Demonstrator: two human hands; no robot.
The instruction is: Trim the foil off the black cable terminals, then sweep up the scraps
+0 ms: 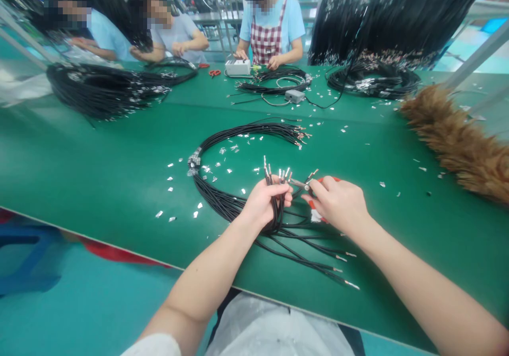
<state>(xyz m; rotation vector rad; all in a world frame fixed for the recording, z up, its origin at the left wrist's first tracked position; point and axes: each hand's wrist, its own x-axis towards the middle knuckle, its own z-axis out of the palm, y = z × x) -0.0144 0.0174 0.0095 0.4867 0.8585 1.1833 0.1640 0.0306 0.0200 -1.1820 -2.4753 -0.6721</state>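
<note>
My left hand (268, 199) is closed round a bunch of black cables (277, 213), whose stripped, silvery ends point upward above the thumb. In my right hand (338, 199) is a pair of red-handled scissors (314, 205), its metal blades reaching left to the cable ends by my left fingers. Whether the blades touch a wire is too small to tell. The held cables belong to a curved bundle (217, 199) lying on the green table (131, 159), bound at its left with clear wrapping (194, 162). Several loose cable ends (345, 281) spread out below my hands.
Small white scraps (170, 189) litter the table. Farther back lie cable coils (107, 88), (374, 83), a white box (237, 68) and red scissors (214, 73). A brown fluffy duster (457, 138) lies at the right. Co-workers sit opposite, one in a checked apron (267, 43).
</note>
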